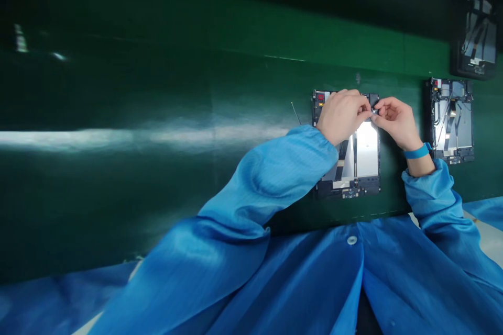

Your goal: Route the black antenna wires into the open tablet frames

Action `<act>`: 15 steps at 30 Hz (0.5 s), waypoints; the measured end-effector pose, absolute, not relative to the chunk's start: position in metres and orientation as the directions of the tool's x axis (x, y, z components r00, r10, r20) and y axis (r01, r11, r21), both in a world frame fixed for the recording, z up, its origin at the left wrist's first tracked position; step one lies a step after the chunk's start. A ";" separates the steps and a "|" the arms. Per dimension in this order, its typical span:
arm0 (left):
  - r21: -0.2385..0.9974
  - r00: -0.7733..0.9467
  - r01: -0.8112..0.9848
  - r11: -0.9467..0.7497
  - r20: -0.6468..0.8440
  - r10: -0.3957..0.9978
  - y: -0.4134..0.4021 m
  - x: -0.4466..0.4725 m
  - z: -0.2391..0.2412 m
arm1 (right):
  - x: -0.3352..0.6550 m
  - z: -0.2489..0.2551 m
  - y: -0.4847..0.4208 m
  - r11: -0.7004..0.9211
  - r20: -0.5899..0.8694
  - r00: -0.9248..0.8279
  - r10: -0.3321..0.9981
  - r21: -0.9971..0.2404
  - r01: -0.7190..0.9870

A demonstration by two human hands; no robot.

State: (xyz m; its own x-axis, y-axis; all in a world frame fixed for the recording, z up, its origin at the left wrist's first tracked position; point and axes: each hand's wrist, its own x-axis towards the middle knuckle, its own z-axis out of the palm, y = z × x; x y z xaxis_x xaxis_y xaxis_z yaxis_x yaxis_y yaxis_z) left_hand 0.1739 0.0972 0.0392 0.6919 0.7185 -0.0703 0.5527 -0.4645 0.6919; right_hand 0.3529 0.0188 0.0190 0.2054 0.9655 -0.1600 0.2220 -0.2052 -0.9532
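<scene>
An opened tablet-like device (367, 154) lies in front of me, with silver panels, dark flat cables and a black frame showing. Over its upper part rests my left hand (345, 111), thumb and forefinger pinched together near the top right corner. My right hand (397, 119) comes in from the right, its fingertips also pinched at that corner and nearly meeting those of the left. Whatever sits between the fingertips is too small to make out. A blue band circles my right wrist. The left hand hides much of the device's upper left.
A similar opened device (451, 120) lies to the right, and another (478, 36) sits farther back at the upper right. A thin dark rod (296, 113) lies left of the middle device. The green work surface (157, 178) stretches far to the left, with bright reflections.
</scene>
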 end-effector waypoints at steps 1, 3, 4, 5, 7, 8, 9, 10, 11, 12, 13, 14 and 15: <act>0.692 0.692 0.551 -0.466 -0.068 0.718 0.097 0.174 0.039 | 0.353 0.020 0.019 -0.204 -0.160 0.200 0.967 -0.953 0.222; 0.691 0.692 0.549 -0.469 -0.062 0.719 0.096 0.174 0.038 | 0.353 0.020 0.020 -0.200 -0.159 0.190 0.969 -0.953 0.225; 0.689 0.692 0.550 -0.473 -0.058 0.720 0.096 0.174 0.038 | 0.354 0.020 0.020 -0.200 -0.160 0.185 0.970 -0.953 0.228; 0.684 0.691 0.552 -0.478 -0.054 0.721 0.095 0.174 0.038 | 0.354 0.020 0.020 -0.202 -0.163 0.180 0.970 -0.952 0.228; 0.667 0.685 0.567 -0.483 -0.056 0.726 0.094 0.174 0.039 | 0.356 0.019 0.021 -0.203 -0.169 0.166 0.972 -0.956 0.212; 0.658 0.681 0.578 -0.482 -0.063 0.730 0.093 0.174 0.039 | 0.357 0.019 0.021 -0.200 -0.170 0.159 0.972 -0.959 0.199; 0.651 0.677 0.588 -0.480 -0.071 0.733 0.092 0.175 0.040 | 0.358 0.018 0.021 -0.198 -0.170 0.154 0.973 -0.962 0.188; 0.647 0.674 0.595 -0.478 -0.077 0.735 0.092 0.175 0.040 | 0.358 0.018 0.021 -0.196 -0.170 0.152 0.974 -0.963 0.183; 0.644 0.672 0.598 -0.477 -0.079 0.736 0.092 0.175 0.040 | 0.359 0.018 0.021 -0.197 -0.171 0.153 0.973 -0.963 0.182; 0.645 0.673 0.596 -0.478 -0.076 0.736 0.092 0.175 0.040 | 0.359 0.017 0.021 -0.201 -0.173 0.157 0.972 -0.962 0.184; 0.647 0.674 0.591 -0.482 -0.069 0.735 0.092 0.175 0.039 | 0.359 0.017 0.020 -0.205 -0.176 0.162 0.971 -0.961 0.186; 0.651 0.675 0.585 -0.485 -0.058 0.736 0.092 0.175 0.038 | 0.359 0.018 0.020 -0.210 -0.180 0.167 0.970 -0.960 0.186; 0.655 0.675 0.578 -0.487 -0.048 0.736 0.092 0.175 0.037 | 0.358 0.018 0.020 -0.214 -0.183 0.170 0.968 -0.959 0.184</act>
